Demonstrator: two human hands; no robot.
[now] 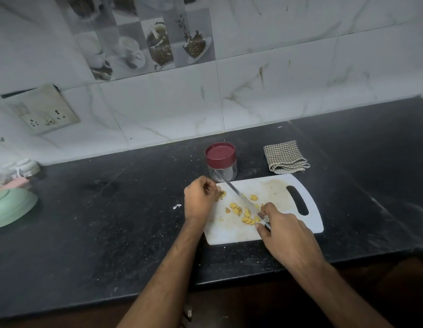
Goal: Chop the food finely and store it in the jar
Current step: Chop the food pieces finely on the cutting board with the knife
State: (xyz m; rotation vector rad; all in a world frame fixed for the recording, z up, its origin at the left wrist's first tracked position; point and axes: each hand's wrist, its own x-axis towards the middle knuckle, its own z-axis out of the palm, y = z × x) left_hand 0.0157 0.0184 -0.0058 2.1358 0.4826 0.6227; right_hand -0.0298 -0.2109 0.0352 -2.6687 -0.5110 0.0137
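A white cutting board [276,190] lies on the black counter with several yellow food slices [236,209] scattered on it. My right hand [283,230] grips the knife [238,195] by its dark handle, and the blade runs diagonally up-left across the slices. My left hand [199,197] rests at the board's left edge, fingers pinched on a small uncut piece of the food [221,194]. A clear jar [221,162] with a closed maroon lid stands just behind the board.
A folded checked cloth [286,157] lies behind the board to the right. Pale green bowls [9,207] and small cups sit at the far left. A wall socket [43,110] is on the tiled backsplash. The counter's front edge runs below my forearms.
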